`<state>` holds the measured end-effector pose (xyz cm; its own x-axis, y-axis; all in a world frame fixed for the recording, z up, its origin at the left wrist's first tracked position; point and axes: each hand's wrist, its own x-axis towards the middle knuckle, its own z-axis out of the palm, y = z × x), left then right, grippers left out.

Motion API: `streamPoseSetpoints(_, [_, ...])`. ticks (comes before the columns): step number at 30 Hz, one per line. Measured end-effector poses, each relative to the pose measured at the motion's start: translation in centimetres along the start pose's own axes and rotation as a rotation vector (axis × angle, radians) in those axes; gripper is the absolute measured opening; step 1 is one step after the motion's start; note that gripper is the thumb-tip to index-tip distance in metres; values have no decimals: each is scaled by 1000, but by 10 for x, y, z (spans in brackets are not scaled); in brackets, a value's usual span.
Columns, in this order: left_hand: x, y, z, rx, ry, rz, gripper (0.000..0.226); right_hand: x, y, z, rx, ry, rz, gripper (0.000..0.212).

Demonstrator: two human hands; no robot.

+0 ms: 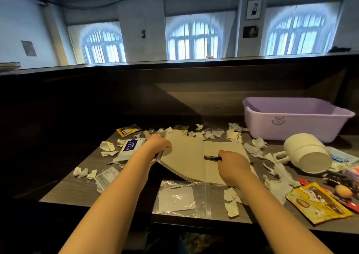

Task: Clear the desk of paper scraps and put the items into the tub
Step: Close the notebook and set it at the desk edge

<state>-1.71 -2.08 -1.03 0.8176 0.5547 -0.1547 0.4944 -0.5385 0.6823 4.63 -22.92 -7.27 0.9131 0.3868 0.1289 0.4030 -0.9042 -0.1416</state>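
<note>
Left hand [158,143] grips the open notebook's [186,156] left edge, that side raised off the desk [81,187]. Right hand [232,163] is curled round a black pen [210,158] on the right page. The purple tub [291,129] sits back right, well apart, with paper scraps [256,146] all round. I'd lift the pen clear, then fold the notebook shut before carrying it.

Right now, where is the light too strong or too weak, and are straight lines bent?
Head view: the windows glare bright; the panel behind the desk lies in deep shadow; the lens bows the ledge; the bag glints; notebook and pen look sharp.
</note>
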Motion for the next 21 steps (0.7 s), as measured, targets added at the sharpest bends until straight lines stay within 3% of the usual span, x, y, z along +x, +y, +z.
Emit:
streamPoseSetpoints(4, [15,-19,3,-223,-24,43,49,9,-13,-23,140,-12,4,46])
streamPoseSetpoints(7, [15,-36,10,-354,-35,77,5,32,-43,-27,333,12,-117,45])
streamPoseSetpoints(13, [31,-59,22,-535,-84,104,27,84,-114,-11,563,-17,-111,35])
streamPoseSetpoints(16, [36,-64,25,-534,-85,133,22,109,-131,0,701,-60,-64,36])
streamPoseSetpoints(19, [40,-67,26,-534,-89,149,11,131,-139,6,550,-112,-78,30])
streamPoseSetpoints(21, [42,-69,27,-529,-91,152,13,139,-143,10,423,-102,-105,16])
